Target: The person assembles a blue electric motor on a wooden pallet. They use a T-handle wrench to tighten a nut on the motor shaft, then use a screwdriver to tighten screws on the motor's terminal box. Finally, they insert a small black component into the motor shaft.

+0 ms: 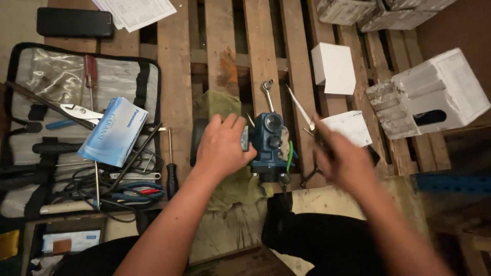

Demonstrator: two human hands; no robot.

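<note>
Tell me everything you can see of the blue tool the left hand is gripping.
The blue power tool looks like a metal-bodied machine head with black knobs on its face. It lies on an olive rag over the wooden pallet. The left hand grips its left side. A wrench sticks out behind it; a green strip runs along its right.

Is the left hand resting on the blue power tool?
Yes, the left hand grips the side of the blue power tool on the wooden pallet.

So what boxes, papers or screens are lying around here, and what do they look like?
Light blue box: slanted, lying on the open tool case at left.
White box: square, on the pallet slats, upper right.
Printed sheets: white, top edge.
Dark phone: flat black rectangle, top left, screen off.
</note>
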